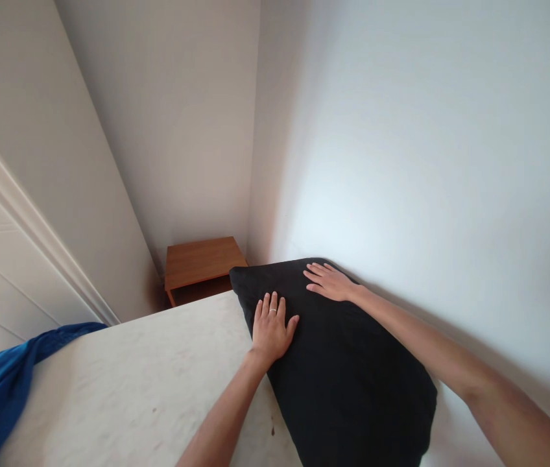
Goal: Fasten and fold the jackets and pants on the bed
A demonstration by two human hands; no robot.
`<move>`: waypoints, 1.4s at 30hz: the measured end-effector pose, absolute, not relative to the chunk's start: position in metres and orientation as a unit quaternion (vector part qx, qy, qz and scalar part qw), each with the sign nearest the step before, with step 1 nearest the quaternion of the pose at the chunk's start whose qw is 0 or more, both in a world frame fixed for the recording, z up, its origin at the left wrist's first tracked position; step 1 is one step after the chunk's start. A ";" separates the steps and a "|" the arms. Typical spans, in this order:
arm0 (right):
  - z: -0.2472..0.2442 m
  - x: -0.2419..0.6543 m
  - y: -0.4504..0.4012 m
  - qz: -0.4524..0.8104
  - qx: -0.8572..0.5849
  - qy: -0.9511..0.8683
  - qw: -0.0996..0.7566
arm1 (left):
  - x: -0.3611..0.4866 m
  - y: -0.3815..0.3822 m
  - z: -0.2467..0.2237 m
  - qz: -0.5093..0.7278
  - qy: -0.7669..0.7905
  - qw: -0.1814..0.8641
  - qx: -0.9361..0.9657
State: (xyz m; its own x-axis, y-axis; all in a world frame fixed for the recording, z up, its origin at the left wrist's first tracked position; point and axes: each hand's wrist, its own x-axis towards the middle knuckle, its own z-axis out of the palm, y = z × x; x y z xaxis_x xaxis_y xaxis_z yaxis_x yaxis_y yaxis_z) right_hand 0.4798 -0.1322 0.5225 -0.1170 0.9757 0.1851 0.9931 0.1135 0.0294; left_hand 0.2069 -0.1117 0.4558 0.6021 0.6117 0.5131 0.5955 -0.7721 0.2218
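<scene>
A black pillow (347, 370) lies on the right side of a pale, stained mattress (148, 376), close along the wall. My left hand (272, 331), with a ring on one finger, rests flat on the pillow near its left edge, fingers spread. Farther right, my right hand (329, 281) lies palm down on the pillow's upper part, beside the wall, its fingers stretched out. Neither hand grips the cloth. The pillow's near end runs out of the bottom of the view.
A brown wooden nightstand (202, 261) with an open front stands in the corner beyond the mattress. Blue fabric (7, 383) with a yellow-green strip hangs over the mattress at left. A white panelled door (2, 253) is at far left. The white wall (425, 162) borders the right side.
</scene>
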 end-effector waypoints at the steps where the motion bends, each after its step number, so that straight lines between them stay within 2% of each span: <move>1: 0.528 0.493 -0.139 -0.061 -0.691 -0.718 0.050 | 0.207 -0.111 0.456 0.290 0.338 0.020 0.895; 6: 0.540 0.511 -0.172 -0.046 -0.778 -0.626 0.025 | 0.207 -0.109 0.458 0.293 0.340 0.050 0.892; 9: 0.538 0.483 -0.194 -0.103 -0.775 -0.621 0.056 | 0.209 -0.108 0.457 0.319 0.333 0.100 0.882; 11: 0.536 0.450 -0.213 -0.144 -0.736 -0.651 0.118 | 0.211 -0.105 0.455 0.378 0.315 0.187 0.850; 13: 0.530 0.410 -0.233 -0.115 -0.672 -0.705 0.196 | 0.212 -0.097 0.452 0.464 0.294 0.314 0.775; 14: 0.526 0.391 -0.243 -0.059 -0.637 -0.732 0.234 | 0.211 -0.091 0.451 0.500 0.287 0.370 0.728; 16: 0.514 0.363 -0.257 0.150 -0.554 -0.764 0.294 | 0.206 -0.078 0.448 0.545 0.287 0.442 0.652; 18: 0.500 0.353 -0.263 0.321 -0.499 -0.692 0.411 | 0.199 -0.064 0.444 0.563 0.292 0.467 0.616; 19: 0.495 0.357 -0.264 0.361 -0.486 -0.630 0.486 | 0.195 -0.058 0.442 0.569 0.291 0.478 0.602; 21: 0.488 0.375 -0.262 0.360 -0.479 -0.502 0.624 | 0.189 -0.051 0.437 0.577 0.285 0.493 0.585; 22: 0.487 0.388 -0.261 0.350 -0.478 -0.458 0.663 | 0.187 -0.049 0.435 0.580 0.283 0.496 0.581; 28: 0.489 0.437 -0.270 0.283 -0.482 -0.379 0.738 | 0.185 -0.056 0.429 0.555 0.272 0.471 0.630; 31: 0.480 0.438 -0.286 0.203 -0.523 -0.370 0.740 | 0.182 -0.062 0.433 0.525 0.273 0.435 0.679; 36: 0.462 0.429 -0.323 0.095 -0.618 -0.367 0.688 | 0.170 -0.079 0.448 0.474 0.289 0.356 0.752; 39: 0.469 0.423 -0.330 -0.039 -0.693 -0.464 0.550 | 0.164 -0.111 0.464 0.451 0.284 0.302 0.790; 42: 0.494 0.425 -0.310 -0.143 -0.706 -0.574 0.390 | 0.164 -0.165 0.477 0.399 0.222 0.174 0.873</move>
